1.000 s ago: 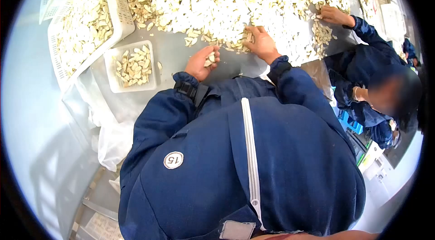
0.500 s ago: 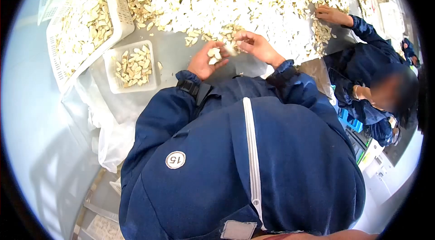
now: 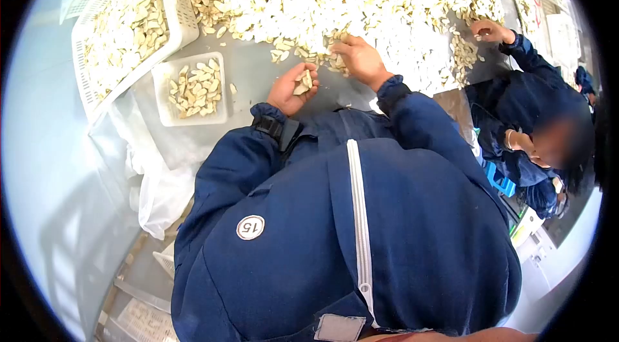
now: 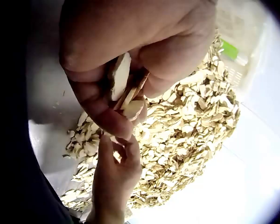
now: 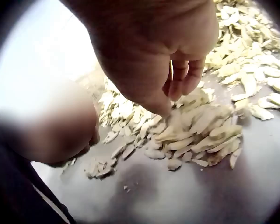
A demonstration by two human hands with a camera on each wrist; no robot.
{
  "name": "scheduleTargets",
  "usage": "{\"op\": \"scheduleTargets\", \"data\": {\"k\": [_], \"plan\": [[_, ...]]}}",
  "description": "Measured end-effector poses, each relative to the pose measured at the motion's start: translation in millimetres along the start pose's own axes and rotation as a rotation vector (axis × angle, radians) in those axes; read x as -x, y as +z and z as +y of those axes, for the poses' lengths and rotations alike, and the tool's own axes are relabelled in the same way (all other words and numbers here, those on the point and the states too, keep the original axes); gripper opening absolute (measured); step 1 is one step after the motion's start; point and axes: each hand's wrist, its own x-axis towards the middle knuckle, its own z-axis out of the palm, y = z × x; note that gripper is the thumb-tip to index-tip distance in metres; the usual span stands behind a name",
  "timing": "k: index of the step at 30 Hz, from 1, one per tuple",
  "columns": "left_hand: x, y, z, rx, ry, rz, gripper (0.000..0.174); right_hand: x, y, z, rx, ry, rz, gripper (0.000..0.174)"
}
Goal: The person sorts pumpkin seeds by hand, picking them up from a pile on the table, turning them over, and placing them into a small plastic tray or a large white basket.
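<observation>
- My left hand [image 3: 291, 91], palm turned up, fingers curled around a few thin, cream-coloured slices with brownish rims [image 3: 303, 82]; it was held above the near edge of the grey, smooth table [image 3: 248, 68].
- My right hand [image 3: 366, 63], palm down, thumb and fingers bent toward the slices; whether they pinched one, I could not tell.
- One broad heap of pale, flat, irregular slices [image 3: 348, 0], spread over the far part of the table; its near fringe lay under my right fingertips.
- One square, translucent white plastic tub [image 3: 223, 93], partly filled with like slices, toward the table's left edge, to the left of my left hand.
- One large white plastic crate with slotted walls [image 3: 187, 22], full of like slices, at the far left corner, beyond the tub.
- One neighbour's hand [image 3: 493, 31] in a navy sleeve [image 3: 523, 51], near the heap's right end.
</observation>
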Motion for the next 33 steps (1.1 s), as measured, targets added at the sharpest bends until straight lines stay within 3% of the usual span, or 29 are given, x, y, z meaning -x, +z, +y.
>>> {"op": "scheduleTargets", "data": {"k": [4, 7, 11, 15, 21, 24, 30, 33], "plan": [[9, 9, 4, -0.019, 0.020, 0.038, 0.029, -18, 16, -2, 0.264, -0.071, 0.012, 0.025], [13, 11, 4, -0.055, 0.043, 0.059, 0.027, -20, 4, 3, 0.147, 0.054, -0.032, 0.022], [7, 10, -1, -0.166, 0.064, 0.078, 0.024, -4, -7, -4, -0.241, 0.346, -0.133, 0.028], [4, 33, -1, -0.367, 0.109, 0.106, 0.025, 6, -17, -38, -0.336, 0.188, -0.282, 0.028], [4, 40, 6, -0.531, 0.115, 0.098, 0.021, 10, -4, -35, -0.801, 0.381, -0.416, 0.026], [5, 39, 6, -0.562, 0.094, 0.078, 0.020, 17, -13, -36, -0.834, 0.434, -0.395, 0.026], [7, 46, 8, -0.542, 0.154, 0.172, 0.018, 23, -11, -16, -0.544, 0.293, -0.280, 0.019], [9, 34, 14, -0.382, 0.190, 0.106, 0.016, 34, 1, 32, -0.202, 0.101, -0.127, 0.018]]}}
